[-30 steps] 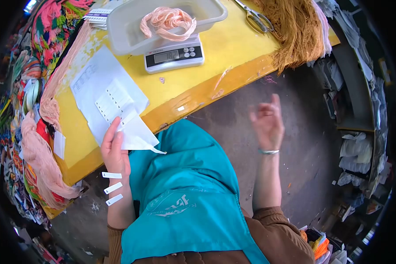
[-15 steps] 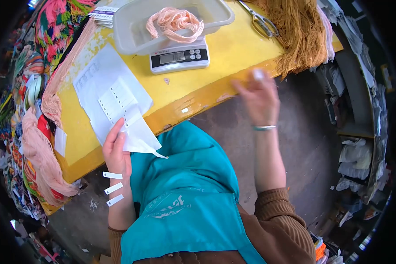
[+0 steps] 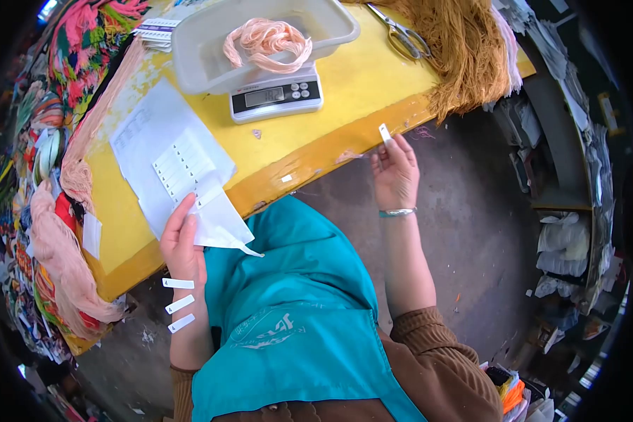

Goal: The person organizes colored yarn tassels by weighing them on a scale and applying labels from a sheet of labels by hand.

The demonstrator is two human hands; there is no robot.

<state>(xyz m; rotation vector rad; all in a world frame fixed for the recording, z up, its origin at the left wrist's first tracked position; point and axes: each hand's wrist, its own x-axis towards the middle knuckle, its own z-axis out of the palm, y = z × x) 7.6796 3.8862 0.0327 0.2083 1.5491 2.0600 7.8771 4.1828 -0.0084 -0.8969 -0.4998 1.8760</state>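
My left hand grips the lower edge of a sheet of stickers, thumb and finger pressed on it. Beneath that lies a larger white paper on the yellow table. Several small white stickers marked 4 cling to my left wrist and forearm. In my right hand, near the table's front edge, a small white sticker is pinched between the fingertips. On the digital scale sits a clear plastic tub holding a skein of pale peach thread.
Scissors lie at the back right beside a heap of brown thread. Skeins of coloured thread crowd the left side, with peach thread over the table edge. Shelves stand at right.
My right hand has moved slightly left and down, its fingers now raised with the sticker upright and clearly seen. My left hand keeps its hold on the sheet. The view has shifted slightly.
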